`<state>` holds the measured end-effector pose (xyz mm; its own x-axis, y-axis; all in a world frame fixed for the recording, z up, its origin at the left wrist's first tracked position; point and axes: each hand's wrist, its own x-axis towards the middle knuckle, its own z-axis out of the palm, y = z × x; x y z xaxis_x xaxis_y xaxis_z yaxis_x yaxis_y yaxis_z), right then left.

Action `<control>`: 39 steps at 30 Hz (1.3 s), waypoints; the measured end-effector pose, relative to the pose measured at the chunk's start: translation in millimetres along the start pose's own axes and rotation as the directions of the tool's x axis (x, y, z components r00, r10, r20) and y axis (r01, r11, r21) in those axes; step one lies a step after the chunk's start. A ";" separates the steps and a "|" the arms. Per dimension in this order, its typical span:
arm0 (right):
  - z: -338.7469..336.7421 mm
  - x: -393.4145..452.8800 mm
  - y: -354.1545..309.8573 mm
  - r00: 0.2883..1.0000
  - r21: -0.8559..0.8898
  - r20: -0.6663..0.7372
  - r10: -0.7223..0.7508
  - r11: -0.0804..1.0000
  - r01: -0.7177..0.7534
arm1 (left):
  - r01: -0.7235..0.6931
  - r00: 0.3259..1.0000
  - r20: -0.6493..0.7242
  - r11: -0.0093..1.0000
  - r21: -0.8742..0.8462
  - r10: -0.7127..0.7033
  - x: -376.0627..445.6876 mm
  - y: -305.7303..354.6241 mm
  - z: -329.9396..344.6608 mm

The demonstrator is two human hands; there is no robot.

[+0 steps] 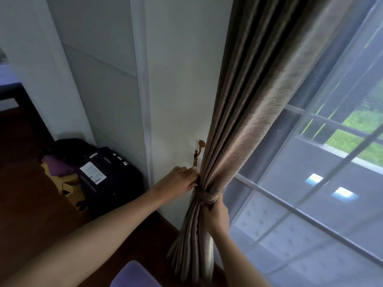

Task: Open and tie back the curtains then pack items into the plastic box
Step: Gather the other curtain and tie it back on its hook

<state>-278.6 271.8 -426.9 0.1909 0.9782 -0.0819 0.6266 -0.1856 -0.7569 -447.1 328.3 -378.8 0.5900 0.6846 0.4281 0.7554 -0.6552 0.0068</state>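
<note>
The brown curtain (244, 125) hangs gathered beside the wall hook (200, 146), so the tieback (207, 196) can reach it. The left hand (179, 183) pinches the tieback's end near the hook; the right hand (215, 214) grips the bundle below, keeping folds together.

The curtain (244, 112) runs out of view at the top edge. The left hand (178, 183) has its fingertips concealed behind the gathered folds. The tie-back (207, 195) passes out of sight behind the fabric. The suitcase (109, 177) label text is illegible.
</note>
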 end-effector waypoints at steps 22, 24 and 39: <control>-16.0 -5.5 -1.8 0.984 0.075 0.168 0.060 0.994 -0.073 | 0.287 0.958 0.021 0.949 -0.130 -0.286 -62.7 48.9 18.6; -21.3 -10.9 -8.0 0.998 0.245 0.046 0.031 0.969 -0.041 | 0.475 0.875 0.043 0.840 -0.261 -0.481 -64.2 62.2 25.7; -26.1 -5.9 -19.7 0.979 -0.135 -0.098 -0.181 0.977 0.167 | 0.494 0.793 0.038 0.604 -0.625 -0.608 -67.0 123.9 55.4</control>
<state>-272.4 267.2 -394.5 0.1474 0.9817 0.1204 0.7459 -0.0304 -0.6654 -377.2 219.0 -456.7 0.0188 0.9535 0.3008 0.5699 -0.2574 0.7804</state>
